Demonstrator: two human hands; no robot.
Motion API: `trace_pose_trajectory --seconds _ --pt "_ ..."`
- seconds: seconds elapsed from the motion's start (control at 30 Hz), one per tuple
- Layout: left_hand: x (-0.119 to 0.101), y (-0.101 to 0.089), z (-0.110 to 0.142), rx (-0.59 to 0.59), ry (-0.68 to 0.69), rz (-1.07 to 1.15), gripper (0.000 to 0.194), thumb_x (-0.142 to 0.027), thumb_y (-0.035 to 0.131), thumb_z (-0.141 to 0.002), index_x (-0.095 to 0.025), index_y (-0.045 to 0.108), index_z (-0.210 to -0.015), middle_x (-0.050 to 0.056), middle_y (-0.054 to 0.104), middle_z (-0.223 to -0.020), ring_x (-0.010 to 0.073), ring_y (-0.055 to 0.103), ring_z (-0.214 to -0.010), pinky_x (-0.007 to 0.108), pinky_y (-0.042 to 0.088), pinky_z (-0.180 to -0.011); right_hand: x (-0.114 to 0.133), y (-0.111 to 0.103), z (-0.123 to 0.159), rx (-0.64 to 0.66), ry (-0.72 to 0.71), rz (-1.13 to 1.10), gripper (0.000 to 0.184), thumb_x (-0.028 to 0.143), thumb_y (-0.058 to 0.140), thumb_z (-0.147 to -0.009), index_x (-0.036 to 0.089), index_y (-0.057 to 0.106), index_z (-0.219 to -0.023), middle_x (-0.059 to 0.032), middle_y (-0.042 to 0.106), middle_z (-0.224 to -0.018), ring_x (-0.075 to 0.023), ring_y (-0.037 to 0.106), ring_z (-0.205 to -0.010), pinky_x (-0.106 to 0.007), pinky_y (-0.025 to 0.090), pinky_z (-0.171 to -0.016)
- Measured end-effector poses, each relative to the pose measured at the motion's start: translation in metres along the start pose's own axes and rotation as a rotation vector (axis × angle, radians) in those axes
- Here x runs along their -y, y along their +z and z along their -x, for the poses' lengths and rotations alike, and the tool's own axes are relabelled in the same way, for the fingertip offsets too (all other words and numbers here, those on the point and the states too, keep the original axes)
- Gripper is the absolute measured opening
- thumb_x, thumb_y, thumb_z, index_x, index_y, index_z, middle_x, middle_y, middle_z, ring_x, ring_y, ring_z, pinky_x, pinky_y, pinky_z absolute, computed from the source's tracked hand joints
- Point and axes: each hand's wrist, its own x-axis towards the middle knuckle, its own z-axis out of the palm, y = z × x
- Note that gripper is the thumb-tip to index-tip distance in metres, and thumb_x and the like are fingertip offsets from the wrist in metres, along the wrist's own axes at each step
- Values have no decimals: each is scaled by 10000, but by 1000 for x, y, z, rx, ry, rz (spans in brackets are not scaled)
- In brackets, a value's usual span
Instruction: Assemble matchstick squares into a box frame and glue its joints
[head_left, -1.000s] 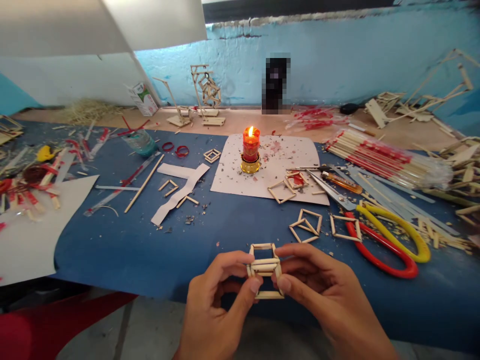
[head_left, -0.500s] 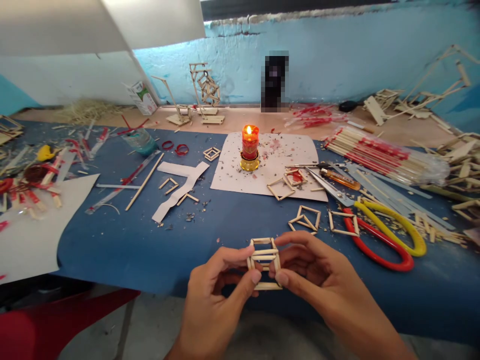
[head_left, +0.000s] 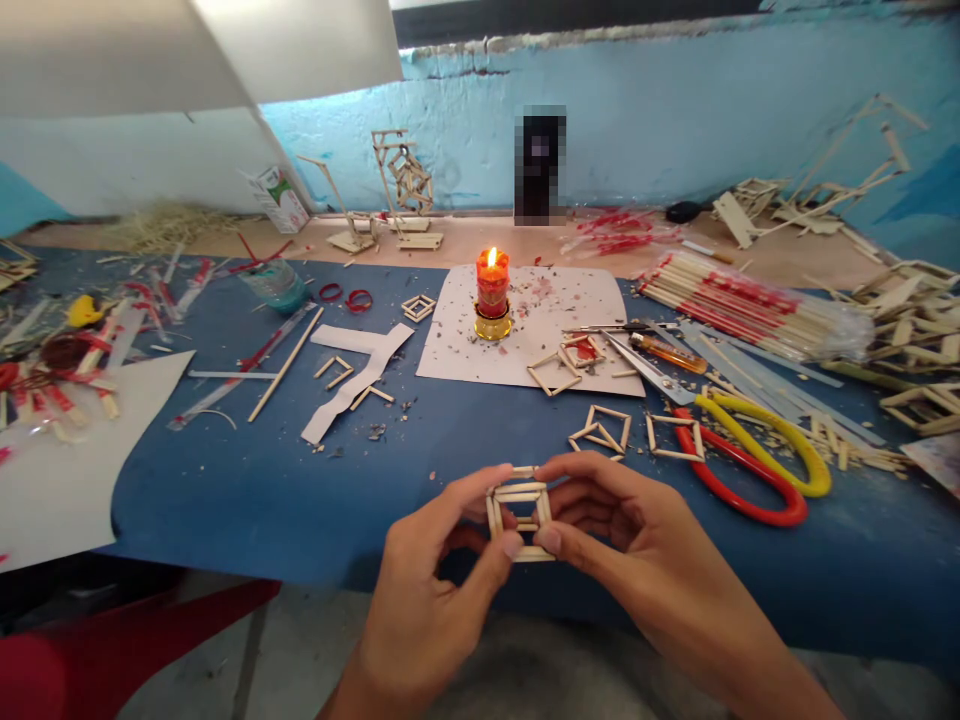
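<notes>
While fingertips cover its near corners, the stick frame (head_left: 519, 510) is pinched between the left hand (head_left: 439, 580) at its 8 o'clock and the right hand (head_left: 622, 545) at its 4 o'clock, over the blue table's (head_left: 247, 500) near edge. Since a second ago, both hands have carried it slightly toward the candle (head_left: 492, 295) at 12 o'clock.

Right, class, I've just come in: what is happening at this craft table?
A person holds a small cube frame of sticks between both hands, the left hand and right hand pinching its sides above the near edge of the blue table. Behind it a lit candle stands on white paper. Flat stick squares and red-and-yellow-handled cutters lie to the right.
</notes>
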Motion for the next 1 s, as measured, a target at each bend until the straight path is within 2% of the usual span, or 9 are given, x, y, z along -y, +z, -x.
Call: trace_pose_trajectory --seconds 0.07,0.13,0.37,0.5,0.6,0.73,0.8,0.87,1.0 --pt "-3 -5 -4 54 48 -79 478 -150 805 -825 -349 726 -1252 -37 805 -998 109 751 -739 155 639 -720 3 1 -1 0 16 20 295 147 773 -811 233 682 -1078 2 788 -925 -152 766 -851 -214 610 -771" --pt "-5 -6 -8 66 29 -75 416 -159 794 -838 -358 765 -1202 -41 811 -993 102 744 -699 141 634 -663 4 2 -1 0 11 54 286 150 758 -818 236 677 -1078 -1 786 -935 -156 764 -847 -227 613 -771" --pt "-2 7 -11 -91 57 4 236 -201 751 -898 -344 832 -1068 -48 804 -829 48 634 -504 88 554 -487 6 5 -2 -26 -49 222 234 191 712 -851 240 674 -1076 -15 773 -952 -166 757 -824 -268 623 -764" --pt "3 6 -13 -86 70 -76 204 -230 699 -947 -316 822 -1085 -43 794 -814 45 603 -481 112 527 -482 6 5 -1 -42 -75 310 199 231 690 -889 246 665 -1086 -17 762 -976 -154 751 -821 -259 616 -762" --pt "1 0 -13 -36 177 -214 258 -251 771 -880 -289 792 -1134 -20 801 -913 101 671 -628 190 577 -633 6 4 -2 -37 -58 303 208 211 691 -875 245 656 -1078 -8 755 -949 -152 745 -812 -256 611 -751" --pt "-9 -8 -11 68 212 -387 729 -235 972 -608 -305 702 -1281 -11 759 -986 167 686 -767 270 593 -738 8 3 -3 -34 -40 265 238 178 697 -840 243 646 -1063 13 732 -884 -148 726 -785 -253 597 -717" --pt "-14 -12 -11 89 181 -468 758 -170 949 -633 -352 670 -1315 -17 707 -999 171 685 -817 280 599 -765 10 3 -4 -30 -38 257 233 186 699 -834 241 642 -1053 15 723 -876 -151 716 -777 -262 593 -705" --pt "-18 -16 -14 82 195 -549 683 -158 908 -696 -380 674 -1297 2 657 -1089 190 685 -922 309 606 -823 11 3 -5 -25 -31 252 226 199 698 -834 234 633 -1047 8 723 -887 -158 711 -769 -281 591 -698" --pt "-21 -23 -24 211 337 -586 576 -209 844 -819 -352 643 -1340 13 627 -1385 213 637 -1235 334 524 -1087 11 3 -7 -2 -27 237 222 206 687 -841 224 613 -1050 -2 725 -903 -168 701 -767 -308 581 -701"
